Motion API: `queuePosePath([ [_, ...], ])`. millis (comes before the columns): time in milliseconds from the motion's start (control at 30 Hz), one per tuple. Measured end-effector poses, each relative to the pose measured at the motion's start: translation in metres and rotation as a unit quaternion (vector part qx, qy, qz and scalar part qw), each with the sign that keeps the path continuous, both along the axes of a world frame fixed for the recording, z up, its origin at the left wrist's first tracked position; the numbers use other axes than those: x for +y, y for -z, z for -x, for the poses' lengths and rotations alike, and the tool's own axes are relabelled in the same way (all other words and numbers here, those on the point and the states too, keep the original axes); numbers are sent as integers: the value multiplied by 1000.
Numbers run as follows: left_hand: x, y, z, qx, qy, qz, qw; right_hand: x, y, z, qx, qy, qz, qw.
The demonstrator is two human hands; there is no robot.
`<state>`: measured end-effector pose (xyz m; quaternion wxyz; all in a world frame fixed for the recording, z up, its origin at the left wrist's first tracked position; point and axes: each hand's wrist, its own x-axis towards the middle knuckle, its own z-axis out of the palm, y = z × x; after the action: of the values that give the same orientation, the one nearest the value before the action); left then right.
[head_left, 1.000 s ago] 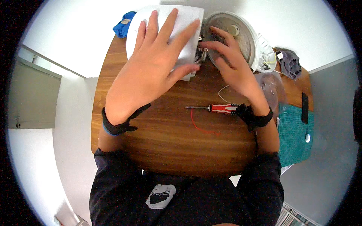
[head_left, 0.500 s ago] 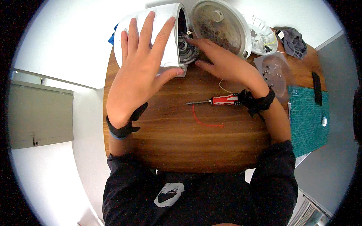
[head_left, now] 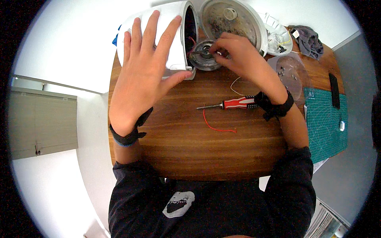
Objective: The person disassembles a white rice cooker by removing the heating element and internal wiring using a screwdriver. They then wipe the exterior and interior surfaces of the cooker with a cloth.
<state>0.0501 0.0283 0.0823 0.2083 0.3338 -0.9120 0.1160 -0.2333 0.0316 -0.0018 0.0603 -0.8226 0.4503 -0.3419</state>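
My left hand (head_left: 143, 75) lies with fingers spread across the white appliance body (head_left: 174, 59), which rests on its side with a red wire showing in its dark opening. My right hand (head_left: 240, 59) has curled fingers gripping the middle of a round greyish metal part (head_left: 202, 61) just outside that opening. Behind it a stained round metal plate with a white rim (head_left: 216, 22) leans at the back. A red-handled screwdriver (head_left: 236, 103) lies nearer me, by a loose red wire (head_left: 216, 129) and a pale cord (head_left: 236, 89).
At the back right are a white plastic housing (head_left: 278, 37) with wires and a grey cloth (head_left: 309, 41). A clear sheet with small parts (head_left: 289, 75), a green cutting mat (head_left: 325, 131) and a black strip (head_left: 333, 89) lie on the right of the wooden table (head_left: 186, 154).
The round part has come out rightward from the body's opening with my right hand, whose fingers have closed on it. The body's opening now shows more clearly; my left hand stays spread on it.
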Motion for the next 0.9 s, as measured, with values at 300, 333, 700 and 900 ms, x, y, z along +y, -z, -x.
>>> queuePosePath([
  [300, 4, 3, 5, 0, -13, 24, 1000, 19, -31, 4, -38, 56, 49, 997],
  [333, 3, 4, 5, 8, -18, 32, 999, 20, -35, 6, -36, 60, 55, 996],
  [700, -9, -3, 12, -99, -132, 10, 986, 43, -64, 18, 27, 35, -4, 999],
  [900, -35, 27, 15, -26, -136, 39, 990, 36, -50, 13, 5, -12, -9, 1000],
])
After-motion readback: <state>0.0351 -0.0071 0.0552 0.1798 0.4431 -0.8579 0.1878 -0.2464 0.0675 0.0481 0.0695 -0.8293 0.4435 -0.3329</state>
